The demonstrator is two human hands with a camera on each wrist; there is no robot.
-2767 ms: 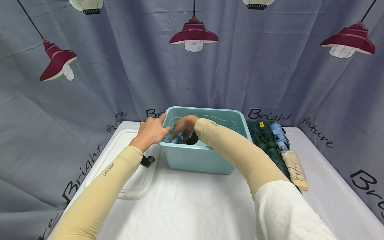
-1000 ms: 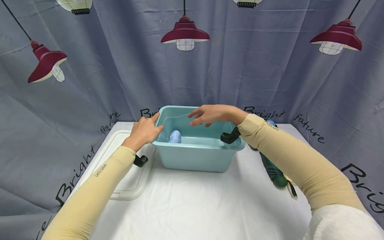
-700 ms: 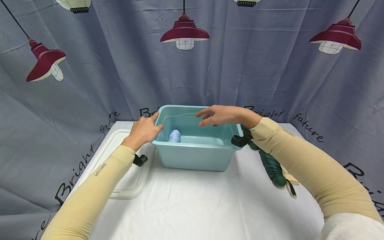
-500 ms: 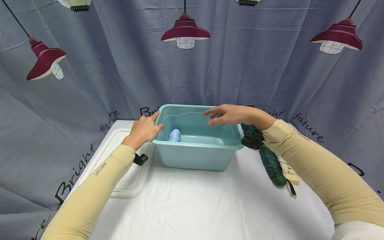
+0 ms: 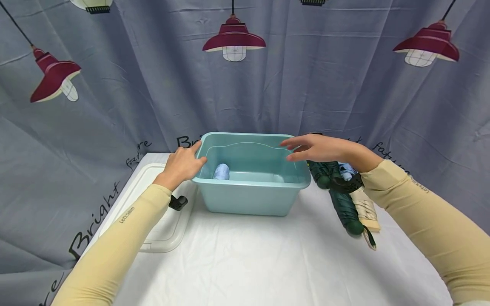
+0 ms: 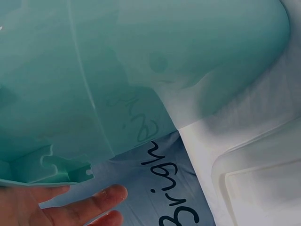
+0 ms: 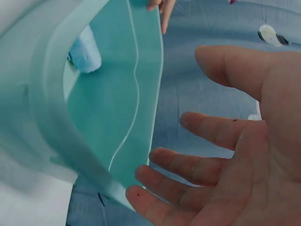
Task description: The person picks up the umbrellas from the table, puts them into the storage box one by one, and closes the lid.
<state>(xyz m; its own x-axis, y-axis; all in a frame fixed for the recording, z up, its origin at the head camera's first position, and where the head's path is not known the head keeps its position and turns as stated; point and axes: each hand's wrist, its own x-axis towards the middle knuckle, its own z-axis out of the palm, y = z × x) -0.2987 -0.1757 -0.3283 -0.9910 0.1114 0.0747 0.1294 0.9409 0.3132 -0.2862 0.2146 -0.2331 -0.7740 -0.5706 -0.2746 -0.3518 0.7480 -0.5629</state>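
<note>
My left hand (image 5: 181,165) rests at the left rim of a light teal plastic bin (image 5: 249,197). In the left wrist view its fingers (image 6: 89,205) extend fairly straight beneath the rim, outside the wall. A light blue folded umbrella (image 5: 221,172) lies in the bin's left end, also visible in the right wrist view as a blue bundle (image 7: 86,52). Over the bin's right rim hovers my right hand (image 5: 325,148), fingers spread and nothing in them. Just beneath that hand and wrist are folded umbrellas: dark green ones (image 5: 344,210), a blue one (image 5: 346,170) and a beige one (image 5: 365,208).
A white lid (image 5: 162,229) lies flat on the table left of the bin, partly under my left arm. White cloth (image 5: 249,259) covers the table. Behind stands a grey-blue curtain (image 5: 172,85) printed with red lamps and lettering.
My right hand has come up out of the bin, leaving the blue umbrella inside, and moved right toward the umbrellas beside it. My left hand has stayed at the rim.
</note>
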